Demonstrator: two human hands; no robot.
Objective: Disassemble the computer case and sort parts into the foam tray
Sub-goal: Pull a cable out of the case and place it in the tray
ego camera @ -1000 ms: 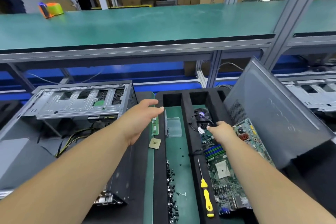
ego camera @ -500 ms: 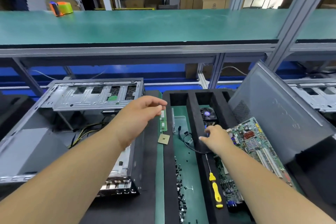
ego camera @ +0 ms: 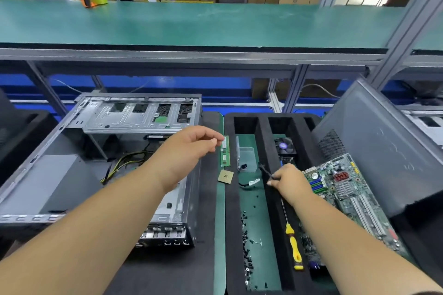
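Head view is aimed down at the bench, both bare forearms stretched out over it. Computer case (ego camera: pixel 100 165) is laid open on the left, side panel off, with yellow and black wires (ego camera: pixel 124 163) seen inside. Black foam tray (ego camera: pixel 229 199) is parked just to its right, split into long slots.

Left hand (ego camera: pixel 189 148) is held over the case's right edge, fingers loosely bent and gripping nothing, fingertips reaching toward the green RAM stick (ego camera: pixel 225 152), which is laid flat between case and tray. Contact with the stick can't be told. Just below the stick, the CPU chip (ego camera: pixel 225 177) is laid flat as well.

Right hand (ego camera: pixel 291 181) is set over the foam divider, fingers curled and pinching a thin black cable (ego camera: pixel 265 170); how the cable runs on from there is hard to tell. Cooler fan (ego camera: pixel 284 146) is seated in the slot beyond that hand. Motherboard (ego camera: pixel 345 194) is tilted in the right slot, with the grey side panel (ego camera: pixel 383 146) leaned up next to it. Yellow-handled screwdriver (ego camera: pixel 293 246) is laid along the divider, and a scatter of small black screws (ego camera: pixel 247 242) is seen in the left slot, plus a clear plastic box (ego camera: pixel 247 158) further up.
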